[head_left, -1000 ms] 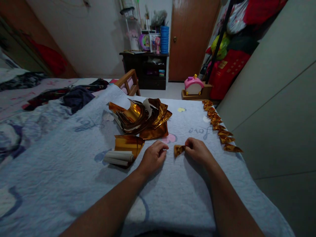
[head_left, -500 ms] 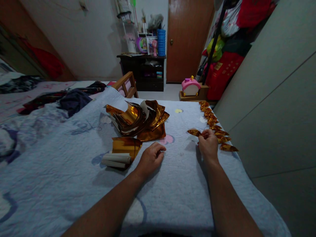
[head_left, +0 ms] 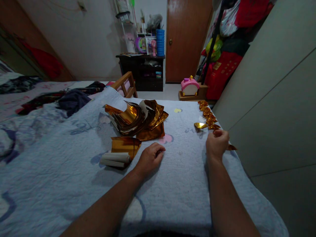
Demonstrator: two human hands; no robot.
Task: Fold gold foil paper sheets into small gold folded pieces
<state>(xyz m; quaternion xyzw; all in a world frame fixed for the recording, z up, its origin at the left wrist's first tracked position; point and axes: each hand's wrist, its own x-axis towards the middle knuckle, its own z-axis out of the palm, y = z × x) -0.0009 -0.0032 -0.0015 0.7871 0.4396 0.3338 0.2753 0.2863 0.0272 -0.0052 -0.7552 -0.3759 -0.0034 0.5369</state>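
My right hand (head_left: 217,144) is closed over the near part of a row of folded gold foil papers (head_left: 208,115) along the bed's right edge. Its fingertips are hidden, so I cannot tell what they hold. Just left of the row, a folded gold foil paper (head_left: 200,125) shows beyond the hand, apart from the visible knuckles. My left hand (head_left: 151,158) rests on the quilt, fingers loosely curled, with nothing visible in it. Left of it are curled gold foil sheets with a pale back (head_left: 116,159). A large fanned stack of gold foil sheets (head_left: 134,118) lies behind.
The light blue quilt (head_left: 172,194) covers the bed. Dark clothes (head_left: 74,100) lie at left. A tall pale cabinet (head_left: 278,108) stands close on the right. Beyond the bed are a wooden chair (head_left: 124,85), a dark shelf unit (head_left: 142,74) and a pink toy case (head_left: 190,86).
My right hand has moved right and closed over the row's near end. The folded gold paper that was in its fingers now shows farther right and back. My left hand stays put.
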